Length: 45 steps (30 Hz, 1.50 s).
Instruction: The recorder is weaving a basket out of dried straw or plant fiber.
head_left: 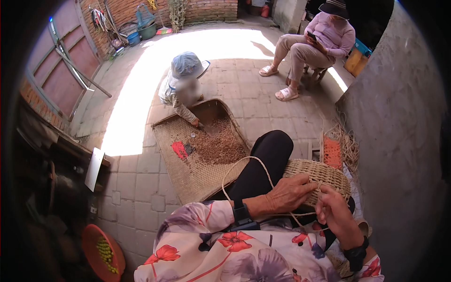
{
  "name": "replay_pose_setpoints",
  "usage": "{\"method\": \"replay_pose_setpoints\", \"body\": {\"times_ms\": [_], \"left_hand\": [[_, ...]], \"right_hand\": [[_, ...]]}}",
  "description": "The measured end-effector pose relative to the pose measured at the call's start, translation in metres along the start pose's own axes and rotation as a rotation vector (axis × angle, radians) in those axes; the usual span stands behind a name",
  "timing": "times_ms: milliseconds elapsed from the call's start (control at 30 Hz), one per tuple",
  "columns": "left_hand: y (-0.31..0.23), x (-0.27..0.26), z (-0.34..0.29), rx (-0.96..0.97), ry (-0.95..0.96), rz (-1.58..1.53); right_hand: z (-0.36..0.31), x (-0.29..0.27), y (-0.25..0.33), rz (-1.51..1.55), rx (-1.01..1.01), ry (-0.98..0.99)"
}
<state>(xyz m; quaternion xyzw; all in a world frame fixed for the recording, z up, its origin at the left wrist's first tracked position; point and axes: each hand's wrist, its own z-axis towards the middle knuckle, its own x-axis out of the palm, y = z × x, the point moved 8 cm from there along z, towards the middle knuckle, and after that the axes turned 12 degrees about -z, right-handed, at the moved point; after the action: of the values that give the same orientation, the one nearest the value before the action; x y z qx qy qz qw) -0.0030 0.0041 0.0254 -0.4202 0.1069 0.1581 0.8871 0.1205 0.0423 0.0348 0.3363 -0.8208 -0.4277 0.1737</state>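
A partly woven straw basket rests on my lap at the right, against my knee. My left hand lies along its near edge, fingertips pinched together on the weave. Close beside it, my right hand is closed, thumb and forefinger pinching a straw cord at the basket's edge. The cord loops up over my left wrist and thigh, then runs back under my hands. Part of the basket's near side is hidden behind my fingers.
A woven tray of small brown kernels lies ahead; a person in a blue hat reaches into it. Another person sits holding a phone. An orange woven stool stands right, an orange bowl of green fruit lower left.
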Motion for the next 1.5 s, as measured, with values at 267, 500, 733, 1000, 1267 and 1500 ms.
{"method": "replay_pose_setpoints", "body": {"times_ms": [267,500,733,1000,1267,1500], "left_hand": [[0.006,-0.01,0.019,-0.008,0.021,-0.102],[-0.004,-0.018,0.048,0.083,0.125,-0.025],[0.004,0.011,0.057,0.053,0.378,0.268],[0.004,0.011,0.064,0.099,0.402,0.307],[0.011,0.015,0.068,-0.028,0.357,0.288],[-0.002,-0.027,0.039,-0.129,0.218,0.109]], "right_hand": [[-0.008,0.015,-0.002,0.232,-0.032,-0.08],[-0.008,0.012,-0.001,0.366,-0.107,-0.1],[0.003,-0.012,-0.01,0.362,-0.145,-0.135],[0.008,-0.009,-0.008,0.337,-0.147,-0.133],[0.003,-0.016,-0.008,0.074,-0.132,-0.165],[-0.09,0.057,0.095,-0.806,-0.851,0.144]]}}
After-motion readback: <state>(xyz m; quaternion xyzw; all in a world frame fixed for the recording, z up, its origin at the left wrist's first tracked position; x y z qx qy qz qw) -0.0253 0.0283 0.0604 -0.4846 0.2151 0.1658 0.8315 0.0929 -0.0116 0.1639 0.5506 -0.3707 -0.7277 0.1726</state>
